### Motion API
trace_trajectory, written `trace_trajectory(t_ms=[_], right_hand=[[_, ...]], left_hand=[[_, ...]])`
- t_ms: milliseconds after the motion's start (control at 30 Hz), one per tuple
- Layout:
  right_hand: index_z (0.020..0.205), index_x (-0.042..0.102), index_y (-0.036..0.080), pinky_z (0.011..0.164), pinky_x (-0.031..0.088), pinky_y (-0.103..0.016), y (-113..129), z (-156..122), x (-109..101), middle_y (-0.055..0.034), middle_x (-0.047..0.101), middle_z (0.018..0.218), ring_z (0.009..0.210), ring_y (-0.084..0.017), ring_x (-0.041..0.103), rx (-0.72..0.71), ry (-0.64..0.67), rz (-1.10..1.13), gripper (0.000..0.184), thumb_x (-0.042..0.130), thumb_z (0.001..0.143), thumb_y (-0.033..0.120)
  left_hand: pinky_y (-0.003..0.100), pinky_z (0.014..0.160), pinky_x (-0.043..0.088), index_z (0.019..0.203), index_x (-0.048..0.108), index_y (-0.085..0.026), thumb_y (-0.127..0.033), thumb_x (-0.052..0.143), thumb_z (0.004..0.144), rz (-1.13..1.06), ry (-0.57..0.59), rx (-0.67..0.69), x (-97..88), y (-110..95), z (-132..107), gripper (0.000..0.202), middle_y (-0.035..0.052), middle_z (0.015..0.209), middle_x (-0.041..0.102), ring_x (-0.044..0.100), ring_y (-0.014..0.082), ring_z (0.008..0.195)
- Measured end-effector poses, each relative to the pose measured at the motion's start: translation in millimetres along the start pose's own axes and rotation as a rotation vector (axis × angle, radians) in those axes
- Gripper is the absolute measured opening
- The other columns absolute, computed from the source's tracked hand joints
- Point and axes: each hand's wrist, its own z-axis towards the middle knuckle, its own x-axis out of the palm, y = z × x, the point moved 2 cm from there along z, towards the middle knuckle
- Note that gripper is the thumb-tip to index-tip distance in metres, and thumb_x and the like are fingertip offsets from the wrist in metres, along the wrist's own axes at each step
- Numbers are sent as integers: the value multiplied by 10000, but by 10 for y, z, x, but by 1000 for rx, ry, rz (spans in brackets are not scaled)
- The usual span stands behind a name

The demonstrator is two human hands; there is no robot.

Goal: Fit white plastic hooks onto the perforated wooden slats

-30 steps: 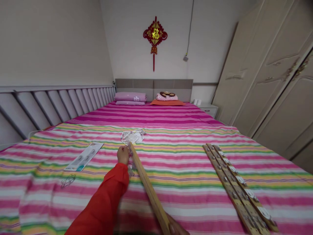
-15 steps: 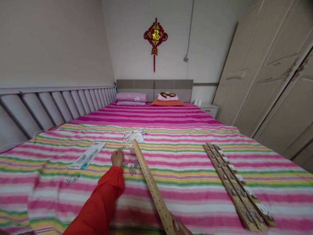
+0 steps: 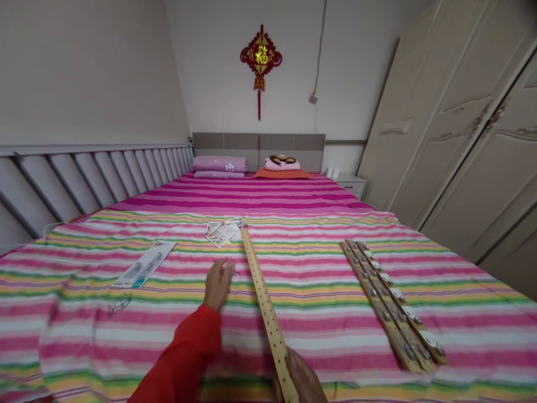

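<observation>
My right hand [image 3: 302,376] grips the near end of a long pale wooden strip [image 3: 265,302] dotted with rows of small holes. The strip slants away from me over the bed. My left hand [image 3: 218,280], in a red sleeve, is to the left of the strip, its fingers closed around small clear hooks [image 3: 234,271]. A bit of clear plastic and a thin hook stick out at the fingertips; the rest is hidden by the hand. Beyond the fingers lies a white packet [image 3: 220,232] with small items, close to the strip's far end.
On the right lie several wooden strips [image 3: 384,305] bearing metal and white pieces. A packaging card [image 3: 145,265] and a thin wire bundle [image 3: 119,303] lie left on the striped sheet [image 3: 310,313]. Pillows [image 3: 220,164], bed rail [image 3: 96,173] and wardrobe [image 3: 453,129] surround.
My left hand has moved right and nearer the strip. The loose clear pieces beside the strip no longer show there. The strip's far end has shifted right, and more of my right hand shows.
</observation>
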Motion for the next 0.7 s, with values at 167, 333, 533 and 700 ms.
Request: trace_trajectory(t_ms=[167, 333, 533, 700], right_hand=[[801, 592, 168, 316, 237, -174, 58, 353, 321, 25, 570, 528, 312, -45, 308, -89, 61, 52, 569, 548, 744, 732], [782, 593, 170, 403, 382, -208, -13, 582, 479, 13, 585, 595, 435, -103, 480, -163, 143, -70, 583, 536, 733, 748], [747, 621, 157, 355, 261, -186, -51, 268, -161, 65, 487, 450, 334, -66, 384, -231, -21, -192, 530, 526, 803, 675], [638, 511, 175, 323, 246, -159, 155, -207, -1195, 85, 474, 424, 289, -32, 339, -334, -601, 204, 496, 641, 741, 643]], left_hand=[[400, 905, 489, 997, 667, -201, -491, 507, 833, -109, 93, -16, 163, -25, -465, 370, 100, 1077, 668, 602, 242, 1039], [426, 966, 467, 1087, 662, -222, -520, 572, 768, -85, 293, -6, 401, -28, -708, 446, 88, 1147, 644, 589, 253, 1093], [497, 1040, 385, 1169, 629, -267, -576, 576, 713, 201, 339, 106, 563, 175, -770, 553, 90, 1221, 613, 525, 310, 1172], [492, 1018, 402, 1213, 602, -271, -594, 511, 747, 283, 370, 118, 577, 282, -769, 575, 92, 1253, 599, 537, 314, 1152]])
